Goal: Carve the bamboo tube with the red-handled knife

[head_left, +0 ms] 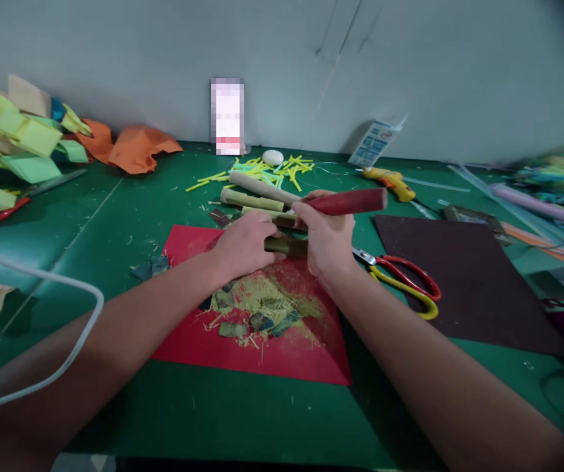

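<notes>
My left hand (247, 244) is closed round one end of a short bamboo piece (289, 246), held above a red paper sheet (306, 357). My right hand (325, 237) grips a tool with a red handle (348, 201) that points right; its working end is hidden where the two hands meet at the bamboo. A heap of greenish shavings and bark chips (262, 309) lies on the red sheet below the hands. Three more bamboo sticks (250, 198) lie just behind the hands.
Red and yellow scissors (404, 278) lie right of the red sheet, beside a dark sheet (463, 275). A yellow glue gun (390, 181), cut straws (267, 172) and a white lump (273, 157) lie farther back. Folded coloured paper (16, 144) is piled at the left.
</notes>
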The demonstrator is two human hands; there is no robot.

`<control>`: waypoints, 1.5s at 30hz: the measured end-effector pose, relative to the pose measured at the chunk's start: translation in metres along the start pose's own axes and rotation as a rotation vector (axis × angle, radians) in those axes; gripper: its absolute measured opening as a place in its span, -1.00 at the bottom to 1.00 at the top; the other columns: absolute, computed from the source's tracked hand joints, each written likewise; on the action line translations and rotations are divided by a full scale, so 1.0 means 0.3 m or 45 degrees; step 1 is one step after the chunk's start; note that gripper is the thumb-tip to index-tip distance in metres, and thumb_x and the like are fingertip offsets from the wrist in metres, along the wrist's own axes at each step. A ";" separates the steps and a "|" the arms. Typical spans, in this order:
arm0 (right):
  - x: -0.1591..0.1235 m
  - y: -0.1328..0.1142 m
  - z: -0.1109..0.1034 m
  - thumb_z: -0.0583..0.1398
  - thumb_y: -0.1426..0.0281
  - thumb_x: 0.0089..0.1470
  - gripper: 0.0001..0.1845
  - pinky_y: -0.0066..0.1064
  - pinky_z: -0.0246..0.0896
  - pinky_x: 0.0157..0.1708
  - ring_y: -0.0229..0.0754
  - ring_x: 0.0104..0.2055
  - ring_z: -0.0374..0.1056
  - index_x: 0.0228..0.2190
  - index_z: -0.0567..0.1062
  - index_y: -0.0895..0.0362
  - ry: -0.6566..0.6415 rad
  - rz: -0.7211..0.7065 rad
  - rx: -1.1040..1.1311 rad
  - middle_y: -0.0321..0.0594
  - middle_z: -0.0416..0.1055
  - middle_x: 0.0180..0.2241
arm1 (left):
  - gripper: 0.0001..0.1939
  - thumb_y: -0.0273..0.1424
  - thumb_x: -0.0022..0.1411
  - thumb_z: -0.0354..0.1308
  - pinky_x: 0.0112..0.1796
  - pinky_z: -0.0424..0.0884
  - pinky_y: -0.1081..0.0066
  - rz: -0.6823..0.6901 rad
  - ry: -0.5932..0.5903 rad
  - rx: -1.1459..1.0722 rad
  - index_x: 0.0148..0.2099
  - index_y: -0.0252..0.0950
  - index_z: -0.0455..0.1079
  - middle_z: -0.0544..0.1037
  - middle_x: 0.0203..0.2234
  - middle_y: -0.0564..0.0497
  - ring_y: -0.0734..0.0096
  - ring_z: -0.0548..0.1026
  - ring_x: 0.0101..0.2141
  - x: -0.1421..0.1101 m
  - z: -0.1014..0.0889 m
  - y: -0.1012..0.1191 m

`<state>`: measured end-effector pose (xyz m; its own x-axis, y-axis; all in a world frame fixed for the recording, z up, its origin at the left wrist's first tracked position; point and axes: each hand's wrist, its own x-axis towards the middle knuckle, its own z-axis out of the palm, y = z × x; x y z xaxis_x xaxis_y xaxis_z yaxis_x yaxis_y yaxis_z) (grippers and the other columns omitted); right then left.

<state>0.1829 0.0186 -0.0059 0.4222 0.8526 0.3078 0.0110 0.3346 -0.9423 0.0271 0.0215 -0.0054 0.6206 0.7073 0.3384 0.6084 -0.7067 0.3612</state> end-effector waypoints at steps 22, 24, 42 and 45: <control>0.016 -0.014 -0.002 0.35 0.40 -0.20 -0.66 -0.44 0.25 -0.43 -0.35 -0.49 0.29 -0.30 0.43 0.06 0.017 0.111 0.133 -0.45 0.41 -0.46 | -0.77 -0.31 0.12 0.35 -0.07 0.46 0.11 -0.015 0.005 -0.017 -0.19 -0.31 0.57 0.54 -0.22 -0.11 0.07 0.48 -0.09 0.001 -0.004 0.004; 0.017 -0.017 -0.001 0.33 0.43 -0.21 -0.70 -0.45 0.26 -0.37 -0.34 -0.43 0.31 -0.33 0.43 0.08 0.039 0.111 0.142 -0.39 0.46 -0.40 | -0.76 -0.31 0.12 0.35 -0.08 0.46 0.10 -0.018 0.003 -0.012 -0.19 -0.33 0.56 0.54 -0.23 -0.13 0.06 0.48 -0.09 0.000 -0.004 0.004; 0.019 -0.081 0.001 0.17 0.36 0.05 -0.63 -0.47 0.03 -0.60 -0.35 -0.62 0.12 -0.74 0.33 0.09 0.000 0.044 -0.037 -0.36 0.23 -0.71 | -0.71 -0.26 0.08 0.39 -0.09 0.47 0.12 -0.062 0.025 0.028 -0.17 -0.31 0.55 0.54 -0.24 -0.10 0.06 0.49 -0.10 -0.005 -0.005 0.017; 0.008 -0.091 0.005 0.13 0.41 0.05 -0.61 -0.46 0.09 -0.57 -0.34 -0.62 0.15 -0.77 0.33 0.08 -0.046 -0.085 -0.115 -0.36 0.22 -0.73 | -0.72 -0.26 0.09 0.39 -0.08 0.46 0.12 -0.048 0.029 0.042 -0.19 -0.30 0.54 0.53 -0.24 -0.09 0.06 0.49 -0.10 -0.006 -0.002 0.017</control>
<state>0.1824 0.0122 0.0209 0.3848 0.8440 0.3735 0.1203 0.3554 -0.9269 0.0286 0.0167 -0.0037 0.5856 0.7335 0.3450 0.6473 -0.6794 0.3456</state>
